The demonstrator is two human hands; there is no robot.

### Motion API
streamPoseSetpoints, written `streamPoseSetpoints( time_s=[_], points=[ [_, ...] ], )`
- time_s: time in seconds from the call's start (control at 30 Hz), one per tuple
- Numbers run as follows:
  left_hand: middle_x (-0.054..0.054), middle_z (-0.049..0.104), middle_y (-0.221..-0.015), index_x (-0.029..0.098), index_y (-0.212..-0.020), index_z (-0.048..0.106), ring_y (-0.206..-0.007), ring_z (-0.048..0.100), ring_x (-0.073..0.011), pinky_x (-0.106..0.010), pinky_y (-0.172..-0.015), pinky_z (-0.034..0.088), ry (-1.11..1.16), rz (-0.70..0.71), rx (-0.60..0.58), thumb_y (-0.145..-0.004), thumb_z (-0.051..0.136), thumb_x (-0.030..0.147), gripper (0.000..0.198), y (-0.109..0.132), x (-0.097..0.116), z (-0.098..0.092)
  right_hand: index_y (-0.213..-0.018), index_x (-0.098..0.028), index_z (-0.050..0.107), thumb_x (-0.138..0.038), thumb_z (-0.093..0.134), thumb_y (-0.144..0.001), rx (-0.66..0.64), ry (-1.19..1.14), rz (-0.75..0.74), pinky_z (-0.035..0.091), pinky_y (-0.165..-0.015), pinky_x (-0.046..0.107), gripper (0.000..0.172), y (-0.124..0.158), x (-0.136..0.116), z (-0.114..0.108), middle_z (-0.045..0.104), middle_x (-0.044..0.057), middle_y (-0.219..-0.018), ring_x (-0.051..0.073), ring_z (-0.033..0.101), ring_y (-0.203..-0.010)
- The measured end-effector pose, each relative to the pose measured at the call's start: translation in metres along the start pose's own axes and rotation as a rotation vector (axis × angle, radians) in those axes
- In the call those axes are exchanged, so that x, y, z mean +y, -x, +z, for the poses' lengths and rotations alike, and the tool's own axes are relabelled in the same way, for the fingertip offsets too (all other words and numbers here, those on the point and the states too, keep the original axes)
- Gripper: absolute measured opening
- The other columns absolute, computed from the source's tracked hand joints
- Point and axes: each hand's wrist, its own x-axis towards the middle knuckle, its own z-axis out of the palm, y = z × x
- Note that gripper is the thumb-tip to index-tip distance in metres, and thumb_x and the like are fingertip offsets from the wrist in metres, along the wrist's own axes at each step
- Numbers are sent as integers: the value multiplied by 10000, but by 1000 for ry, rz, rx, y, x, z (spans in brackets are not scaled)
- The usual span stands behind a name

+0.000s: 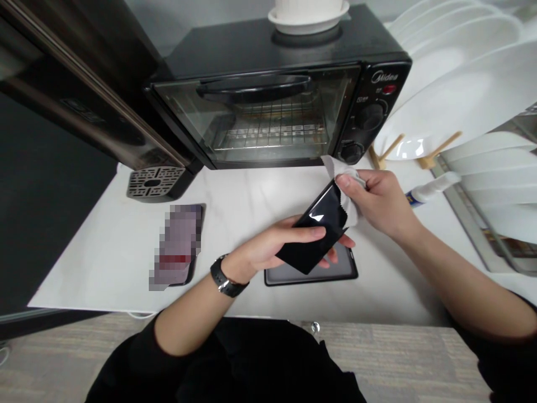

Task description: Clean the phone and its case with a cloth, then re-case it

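My left hand [274, 240] grips a thin, glossy black tablet [308, 243], its thumb across the screen and the fingers behind. The tablet is tilted above the counter. In my right hand [375, 198] is a light grey cloth [352, 210] with a zigzag edge, pinched over the tablet's upper right end and covering that part. Below the tablet lies an open case [310, 273] with a black rim and grey inside, partly hidden by the tablet and my left hand. A white-topped spray bottle [436, 187] lies beyond my right wrist.
A black toaster oven [268, 120] stands at the back of the white counter [235, 201], with a white pot [308, 14] on top. White plates [461, 95] fill racks on the right. A phone [178, 243] and a drip tray [155, 182] are on the left.
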Motion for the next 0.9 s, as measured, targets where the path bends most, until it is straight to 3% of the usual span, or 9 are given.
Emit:
streamPoseSetpoints(
  time_s=[0.13, 0.2, 0.3, 0.4, 0.53, 0.63, 0.7, 0.8, 0.9],
  points=[
    [-233, 746, -1302, 110, -1247, 717, -931, 742, -216, -330, -859, 587, -20, 24, 13, -928, 775, 323, 388, 2, 3, -2, -1053, -222, 761, -566, 847, -845, -206, -289, 125, 510, -454, 274, 411, 1, 4, 0, 773, 12, -819, 168, 656, -562],
    [-233, 739, -1321, 114, -1250, 716, -939, 738, -218, -327, -860, 584, -41, 25, 6, -927, 769, 297, 375, 2, 4, -2, -1091, -225, 764, -537, 883, -813, -257, -292, 150, 529, -457, 283, 435, 2, 4, -1, 789, 17, -848, 176, 676, -568],
    [-223, 731, -1338, 121, -1238, 717, -954, 729, -217, -333, -875, 578, -47, 3, 4, -921, 788, 340, 392, 1, 2, -1, -841, -198, 767, -564, 903, -781, -118, -110, 70, 498, -474, 254, 395, 2, 2, -1, 751, 10, -728, 153, 643, -562],
    [-193, 747, -1275, 127, -1225, 719, -937, 708, -210, -333, -862, 565, 21, -21, 1, -948, 744, 536, 495, -1, -1, 0, -687, -195, 720, -655, 840, -813, 30, 3, -1, 432, -461, 247, 492, 3, 0, 2, 676, 0, -616, 130, 568, -524],
    [-140, 740, -1118, 140, -1187, 728, -787, 644, -165, -288, -716, 498, 98, -90, -78, -937, 606, 774, 692, -2, -2, 0, -825, -223, 772, -722, 789, -825, 72, -71, -42, 449, -486, 281, 499, 4, 3, 10, 695, 9, -678, 154, 574, -548],
    [-67, 667, -932, 135, -1277, 701, -596, 513, -105, -264, -565, 364, 118, -164, -167, -894, 574, 850, 821, -5, -2, -4, -974, -253, 793, -728, 782, -827, 140, -136, -80, 489, -548, 316, 497, 5, 6, 15, 738, 25, -808, 191, 629, -637],
    [-11, 577, -831, 116, -1350, 671, -509, 420, -82, -265, -483, 269, 151, -203, -211, -887, 538, 878, 902, -7, -3, -8, -947, -258, 784, -742, 761, -839, 207, -100, -107, 465, -549, 320, 496, 6, 5, 17, 716, 25, -790, 194, 612, -644],
    [27, 490, -773, 103, -1298, 687, -472, 397, -71, -267, -424, 216, 131, -221, -241, -946, 558, 785, 778, -11, -6, -11, -729, -254, 705, -746, 719, -875, 264, 34, -149, 362, -499, 315, 514, 9, 2, 18, 578, 0, -609, 162, 492, -549],
    [32, 462, -763, 121, -1210, 701, -481, 393, -54, -239, -432, 239, 64, -207, -172, -1037, 556, 597, 527, -12, -9, -9, -548, -258, 536, -750, 616, -948, 338, 97, -182, 248, -476, 331, 639, 14, 4, 17, 436, -13, -497, 141, 362, -478]
  ],
)
